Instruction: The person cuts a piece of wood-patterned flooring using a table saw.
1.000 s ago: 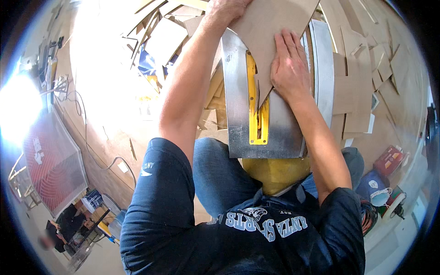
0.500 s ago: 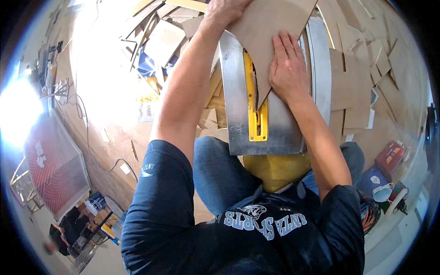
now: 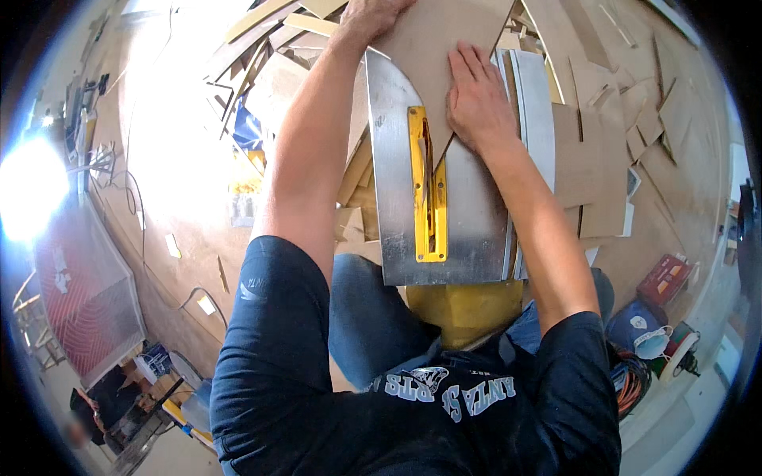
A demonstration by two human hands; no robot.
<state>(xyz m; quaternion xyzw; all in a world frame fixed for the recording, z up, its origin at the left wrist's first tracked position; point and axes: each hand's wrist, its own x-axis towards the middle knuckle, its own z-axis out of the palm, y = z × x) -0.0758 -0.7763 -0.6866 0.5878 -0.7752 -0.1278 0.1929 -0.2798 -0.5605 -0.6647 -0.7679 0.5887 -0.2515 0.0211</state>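
A brown fibreboard sheet (image 3: pixel 432 47) lies over the far part of a metal saw table (image 3: pixel 401 254), its near corner pointing at me. That corner is beside the slot of a yellow blade insert (image 3: pixel 431 252), where a thin blade shows edge-on. My right hand (image 3: pixel 482 103) lies flat on the sheet near its right edge, fingers stretched forward and slightly apart. At the top of the view my left hand (image 3: pixel 375 14) is closed at the sheet's left edge; the picture's rim cuts off part of its fingers.
A grey metal fence rail (image 3: pixel 536 119) runs along the table's right side. Board offcuts (image 3: pixel 274 87) are heaped at the left, and more flat pieces (image 3: pixel 591 159) lie at the right. Near my right knee are a red box (image 3: pixel 665 278) and a blue container (image 3: pixel 635 321). A cable (image 3: pixel 143 214) crosses the floor.
Both hands and the fibreboard sheet have moved farther from me along the saw table. The sheet's near corner is farther up the yellow insert. The whole view has shifted slightly.
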